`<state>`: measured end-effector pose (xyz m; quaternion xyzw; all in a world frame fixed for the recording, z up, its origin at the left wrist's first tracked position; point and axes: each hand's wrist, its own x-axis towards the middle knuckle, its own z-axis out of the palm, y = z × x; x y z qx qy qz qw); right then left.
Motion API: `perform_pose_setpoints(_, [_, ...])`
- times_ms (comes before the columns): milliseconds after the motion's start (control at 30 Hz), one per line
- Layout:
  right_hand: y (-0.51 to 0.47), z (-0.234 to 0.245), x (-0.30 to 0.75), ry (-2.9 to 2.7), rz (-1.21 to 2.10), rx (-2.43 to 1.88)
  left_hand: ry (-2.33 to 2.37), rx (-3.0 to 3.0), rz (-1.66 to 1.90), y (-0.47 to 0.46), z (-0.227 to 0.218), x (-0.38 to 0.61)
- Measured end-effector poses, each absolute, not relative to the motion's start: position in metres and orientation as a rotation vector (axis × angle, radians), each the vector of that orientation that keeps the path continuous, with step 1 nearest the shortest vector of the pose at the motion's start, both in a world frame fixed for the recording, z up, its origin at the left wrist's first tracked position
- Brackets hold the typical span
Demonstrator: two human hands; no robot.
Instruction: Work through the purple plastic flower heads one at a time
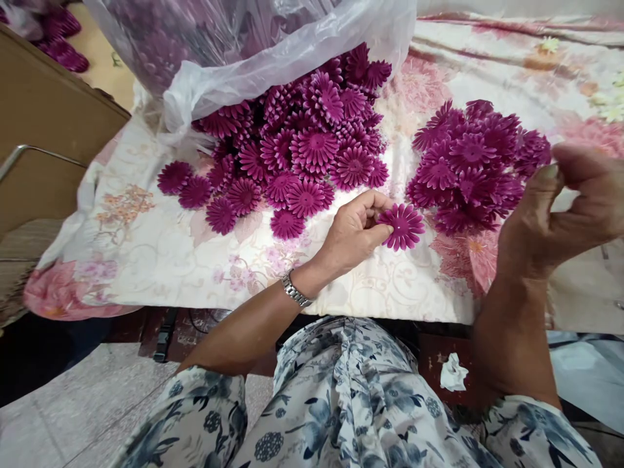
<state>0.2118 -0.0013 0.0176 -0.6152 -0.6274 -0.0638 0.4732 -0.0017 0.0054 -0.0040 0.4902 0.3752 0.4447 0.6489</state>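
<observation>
My left hand [353, 231] pinches a purple fabric daisy [402, 225] by its edge, just above the flowered cloth [146, 253]. My right hand [560, 205] is raised at the right with thumb and fingers pressed together; what they hold, if anything, I cannot make out. A large pile of purple daisies [302, 146] spills from a clear plastic bag [253, 45] at the back. A smaller heap of purple daisies [475, 162] lies between my two hands, further back.
A brown box [49, 130] with a metal bar stands at the left. More purple flowers [63, 39] lie at the far top left. A crumpled white scrap [453, 374] lies below the cloth's front edge. My flower-print clothing [341, 396] fills the foreground.
</observation>
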Motion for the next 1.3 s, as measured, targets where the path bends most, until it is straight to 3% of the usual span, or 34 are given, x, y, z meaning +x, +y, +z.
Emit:
perform_pose_setpoints(67, [-0.006, 0.015, 0.194, -1.523, -0.069, -1.427, 0.866, 1.219, 1.064, 0.004, -0.005, -0.002])
perform_pose_setpoints(267, [-0.007, 0.006, 0.160, -1.671, 1.047, -1.275, 0.888, 1.463, 1.129, 0.000, -0.004, -0.004])
perform_pose_setpoints(367, [-0.005, 0.001, 0.162, -1.528, 1.234, -1.208, 0.877, 1.447, 1.102, 0.001, -0.003, -0.004])
perform_pose_setpoints(1133, [-0.007, -0.004, 0.152, -1.888, 0.392, -1.394, 0.785, 1.125, 0.937, 0.003, -0.001, -0.001])
perform_pose_setpoints(1300, [-0.005, -0.001, 0.157, -1.687, 0.171, -1.449, 0.812, 1.080, 0.999, 0.004, -0.006, -0.001])
